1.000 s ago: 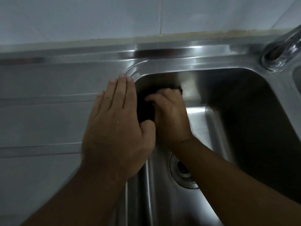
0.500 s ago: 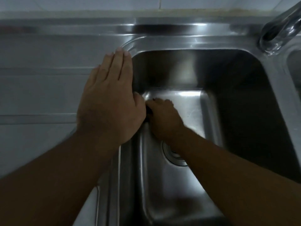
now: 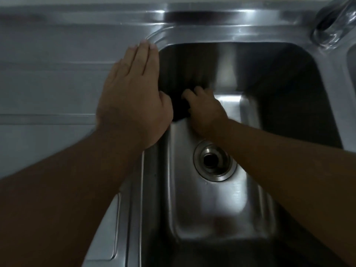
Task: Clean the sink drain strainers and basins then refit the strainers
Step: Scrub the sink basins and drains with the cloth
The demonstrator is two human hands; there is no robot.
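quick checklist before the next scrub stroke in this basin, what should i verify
1. Left hand braced flat on the sink rim: ok.
2. Right hand gripping the dark scrubber: ok.
3. Scrubber against the basin's left wall: ok.
4. Drain opening with strainer out: ok, open hole visible.
5. Where the strainer is: cannot tell.
6. Faucet off: cannot tell, spout out of frame.

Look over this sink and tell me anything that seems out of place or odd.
One thing stands out: the drain in the basin floor is an open dark hole with no strainer fitted. Nothing looks spilled or damaged. The right hand presses a dark scrubber against the basin's left wall, and the left hand lies flat on the rim.
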